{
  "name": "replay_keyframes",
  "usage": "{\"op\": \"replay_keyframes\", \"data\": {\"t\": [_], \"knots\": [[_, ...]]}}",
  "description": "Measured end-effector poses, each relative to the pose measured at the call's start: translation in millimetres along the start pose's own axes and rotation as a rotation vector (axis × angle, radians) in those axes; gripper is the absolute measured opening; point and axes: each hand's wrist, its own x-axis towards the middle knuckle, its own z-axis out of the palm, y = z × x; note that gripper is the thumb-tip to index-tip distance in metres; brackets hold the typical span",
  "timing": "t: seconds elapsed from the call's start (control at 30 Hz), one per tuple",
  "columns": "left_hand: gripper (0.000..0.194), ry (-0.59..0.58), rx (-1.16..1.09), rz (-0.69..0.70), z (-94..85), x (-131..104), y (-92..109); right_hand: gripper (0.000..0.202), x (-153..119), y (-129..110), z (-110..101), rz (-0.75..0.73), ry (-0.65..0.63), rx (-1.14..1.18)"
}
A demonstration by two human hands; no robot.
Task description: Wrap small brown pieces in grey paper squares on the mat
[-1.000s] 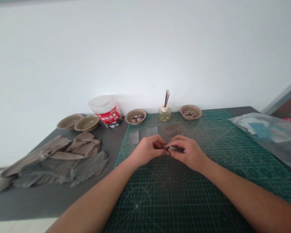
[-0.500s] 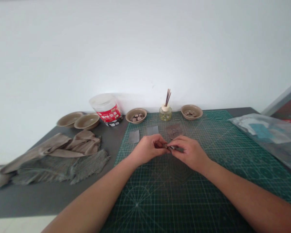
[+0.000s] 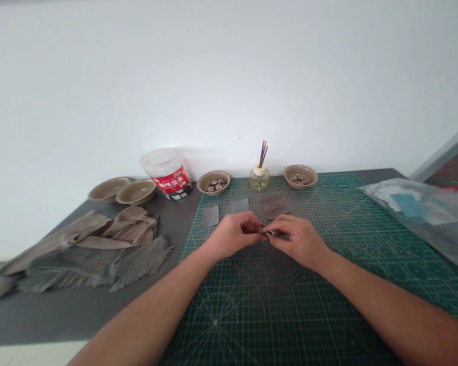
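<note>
From afar I see the bare left hand and bare right hand, fingertips clamped on 1 small grey-brown piece, mostly hidden between them, over the green gridded cutting mat. Beyond lie 2 thin grey rectangular sheets and 1 dark brown squarish patch.

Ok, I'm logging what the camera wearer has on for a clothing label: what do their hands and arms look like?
The left hand and right hand are bare, without gloves. Both forearms show no sleeves, watch or bracelet. No ring is visible, though some fingers are partly hidden.
</note>
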Motion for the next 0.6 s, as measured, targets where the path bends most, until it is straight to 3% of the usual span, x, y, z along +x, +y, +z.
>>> {"op": "replay_keyframes", "data": {"t": [0.6], "knots": [[0.028,0.066,0.043,0.042,-1.4,-0.1,2.8,0.017,-1.5,1.8,0.5,-0.063,0.059,-0.156]]}}
